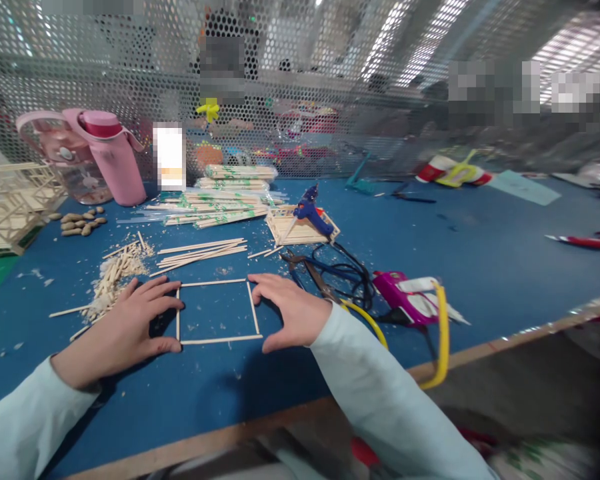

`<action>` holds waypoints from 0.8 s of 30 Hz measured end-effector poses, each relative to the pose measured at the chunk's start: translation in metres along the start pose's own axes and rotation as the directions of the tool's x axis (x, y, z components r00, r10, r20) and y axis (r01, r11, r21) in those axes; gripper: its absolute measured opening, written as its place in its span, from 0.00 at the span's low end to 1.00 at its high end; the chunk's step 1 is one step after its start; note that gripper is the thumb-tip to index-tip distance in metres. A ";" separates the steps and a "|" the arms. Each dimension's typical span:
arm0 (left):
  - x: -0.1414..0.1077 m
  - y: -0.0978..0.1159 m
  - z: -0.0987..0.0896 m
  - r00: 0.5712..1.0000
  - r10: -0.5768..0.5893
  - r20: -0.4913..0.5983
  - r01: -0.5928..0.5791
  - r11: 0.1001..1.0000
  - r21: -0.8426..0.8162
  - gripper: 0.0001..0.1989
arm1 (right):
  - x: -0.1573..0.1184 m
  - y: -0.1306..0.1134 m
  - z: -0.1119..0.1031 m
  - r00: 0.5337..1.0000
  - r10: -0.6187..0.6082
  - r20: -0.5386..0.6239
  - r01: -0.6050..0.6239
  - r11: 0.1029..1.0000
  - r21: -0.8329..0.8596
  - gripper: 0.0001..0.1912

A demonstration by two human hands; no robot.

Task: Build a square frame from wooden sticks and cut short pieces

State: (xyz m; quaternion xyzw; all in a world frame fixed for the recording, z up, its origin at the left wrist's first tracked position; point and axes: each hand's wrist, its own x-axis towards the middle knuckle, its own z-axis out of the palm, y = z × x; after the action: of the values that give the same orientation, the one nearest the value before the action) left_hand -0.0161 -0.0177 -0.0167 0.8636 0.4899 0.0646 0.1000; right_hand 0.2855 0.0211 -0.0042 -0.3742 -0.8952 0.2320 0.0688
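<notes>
Four-sided and flat on the blue table, a rectangle of thin wooden sticks lies between my hands. My left hand rests at its left side, fingers spread, with thumb and fingertips touching the left stick near its ends. On the right, my right hand has its fingers at the top right corner and its thumb close to the lower right corner. Neither hand is closed around anything. Behind the rectangle lie several loose sticks. A heap of short stick offcuts sits beyond my left hand.
A blue glue gun rests on a small stick platform. Pliers with yellow handles and a purple tool lie to the right. Bagged sticks, a pink bottle and stick models stand behind and left.
</notes>
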 end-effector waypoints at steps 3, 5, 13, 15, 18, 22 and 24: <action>-0.001 0.000 0.000 1.000 -0.003 0.003 0.003 1.000 0.001 0.26 | 0.001 -0.001 0.000 0.999 0.043 0.009 -0.043 0.999 0.010 0.28; -0.001 0.000 0.001 1.000 -0.001 0.000 0.001 1.000 0.001 0.26 | 0.002 -0.001 -0.001 0.999 0.052 -0.005 -0.052 0.998 0.025 0.27; 0.000 0.000 0.002 1.000 -0.025 -0.006 0.025 1.000 -0.016 0.37 | 0.003 -0.003 0.000 0.998 0.053 -0.031 -0.052 0.998 0.043 0.32; 0.000 0.003 0.000 0.999 -0.043 -0.007 0.043 0.999 -0.025 0.40 | 0.003 -0.003 0.000 0.998 0.056 -0.037 -0.054 0.998 0.036 0.35; 0.000 0.006 -0.001 0.998 -0.062 -0.013 0.061 0.997 -0.050 0.43 | 0.003 -0.003 0.000 0.997 0.056 -0.054 -0.054 0.998 0.028 0.40; 0.000 0.005 0.001 0.997 -0.076 -0.007 0.075 0.994 -0.076 0.44 | 0.002 -0.003 0.000 0.998 0.048 -0.048 -0.047 0.998 0.035 0.47; -0.001 0.005 0.002 0.997 -0.077 0.001 0.077 0.994 -0.080 0.44 | 0.003 -0.003 0.000 0.998 0.051 -0.037 -0.050 0.998 0.044 0.50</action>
State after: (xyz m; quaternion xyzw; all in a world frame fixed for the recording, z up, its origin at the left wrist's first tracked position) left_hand -0.0123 -0.0211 -0.0176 0.8393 0.5200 0.0809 0.1364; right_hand 0.2819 0.0210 -0.0035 -0.3996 -0.8788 0.2455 0.0879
